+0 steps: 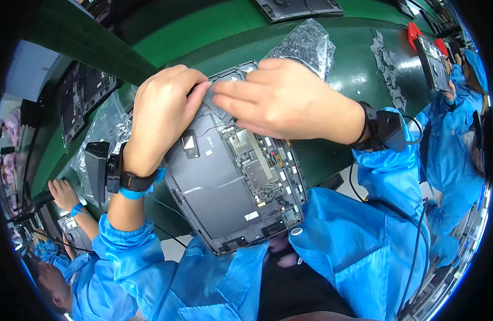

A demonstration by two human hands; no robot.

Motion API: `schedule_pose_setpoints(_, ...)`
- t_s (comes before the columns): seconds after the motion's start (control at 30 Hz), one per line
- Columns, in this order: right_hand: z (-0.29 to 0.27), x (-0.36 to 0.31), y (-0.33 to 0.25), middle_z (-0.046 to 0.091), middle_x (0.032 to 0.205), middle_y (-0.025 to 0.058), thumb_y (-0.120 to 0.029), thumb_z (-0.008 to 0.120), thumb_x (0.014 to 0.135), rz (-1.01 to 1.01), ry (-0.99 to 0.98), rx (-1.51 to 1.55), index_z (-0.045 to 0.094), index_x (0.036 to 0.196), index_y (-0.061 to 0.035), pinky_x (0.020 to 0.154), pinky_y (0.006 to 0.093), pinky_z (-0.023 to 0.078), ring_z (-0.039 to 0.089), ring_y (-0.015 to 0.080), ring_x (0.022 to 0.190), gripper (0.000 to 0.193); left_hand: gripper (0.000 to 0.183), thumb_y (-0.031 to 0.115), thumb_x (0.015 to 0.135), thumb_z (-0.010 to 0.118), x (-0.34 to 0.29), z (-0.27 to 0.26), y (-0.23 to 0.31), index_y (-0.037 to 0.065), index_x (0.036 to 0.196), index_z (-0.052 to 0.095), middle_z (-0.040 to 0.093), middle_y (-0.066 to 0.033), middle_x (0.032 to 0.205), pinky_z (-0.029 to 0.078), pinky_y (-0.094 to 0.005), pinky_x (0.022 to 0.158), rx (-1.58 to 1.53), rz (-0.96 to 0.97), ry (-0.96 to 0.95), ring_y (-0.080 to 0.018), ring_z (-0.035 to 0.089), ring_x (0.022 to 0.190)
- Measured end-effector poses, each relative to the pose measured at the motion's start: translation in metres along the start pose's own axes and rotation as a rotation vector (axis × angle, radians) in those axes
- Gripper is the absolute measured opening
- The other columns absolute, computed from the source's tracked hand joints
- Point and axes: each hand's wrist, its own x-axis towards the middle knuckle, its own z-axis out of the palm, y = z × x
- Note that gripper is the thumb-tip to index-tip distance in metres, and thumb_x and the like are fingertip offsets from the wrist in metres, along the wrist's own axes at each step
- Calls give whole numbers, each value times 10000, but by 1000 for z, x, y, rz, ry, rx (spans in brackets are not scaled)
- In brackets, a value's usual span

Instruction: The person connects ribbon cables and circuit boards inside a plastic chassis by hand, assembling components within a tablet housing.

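An opened dark grey device chassis point(212, 208) lies tilted before me, its lower end close to my body. Inside it are a large flat battery point(214, 166), a circuit board point(257, 166) along the right part and a pale ribbon cable point(212, 184) across the battery. A small black rectangular part point(190, 144) rests on the upper battery. Over the far end of the chassis, my left hand point(169, 104) pinches with thumb and forefinger. My right hand point(281, 101) meets it there, fingers curled inward. What either holds is hidden or too small to name.
A clear bag of small dark pieces point(305, 48) lies beyond my right hand; another clear plastic bag point(105, 139) is left. More device chassis point(300, 8) lie on the green bench. Grey scraps point(388, 69) and a red holder point(414, 36) are right. People in blue work at both sides.
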Motion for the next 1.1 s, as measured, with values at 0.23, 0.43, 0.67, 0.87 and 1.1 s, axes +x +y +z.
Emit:
schedule_pose_setpoints(0.23, 14, -2, -1, 564, 670, 41, -129, 638, 724, -142, -46, -174, 636, 801, 3, 502, 285, 456, 606, 147, 566, 153, 64, 89, 804, 682, -4, -3, 1, 28, 824, 678, 637, -103, 762, 496, -389, 658, -13, -92, -21, -305, 619, 730)
schedule_pose_setpoints(0.43, 4, -22, -16, 686, 904, 120, -126, 654, 654, -18, 138, -318, 695, 851, 19, 475, 263, 433, 568, 134, 538, 247, 67, 90, 808, 684, -1, -1, 10, 27, 830, 681, 640, -109, 765, 495, -387, 663, -41, -91, 1, -309, 619, 728)
schedule_pose_setpoints(0.67, 15, -20, -28, 672, 833, 168, -131, 654, 634, 117, 33, -338, 689, 833, 40, 465, 268, 430, 571, 145, 513, 265, 73, 94, 787, 710, -2, 5, 8, 28, 795, 679, 632, -106, 737, 489, -377, 631, -29, -81, 14, -297, 614, 698)
schedule_pose_setpoints(0.87, 6, -14, -12, 604, 654, 133, -114, 655, 645, 61, -54, -278, 655, 714, 24, 443, 296, 449, 599, 170, 491, 155, 120, 114, 761, 744, 3, 6, 6, 32, 744, 658, 603, -94, 685, 471, -371, 585, 20, -61, 57, -285, 594, 636)
schedule_pose_setpoints(1.1, 2, -9, -15, 680, 796, 173, -107, 637, 700, 147, -139, -161, 687, 805, 43, 468, 295, 489, 655, 180, 574, 189, 137, 115, 751, 748, 4, 14, 2, 37, 716, 642, 583, -90, 662, 463, -370, 572, 27, -83, 46, -278, 582, 617)
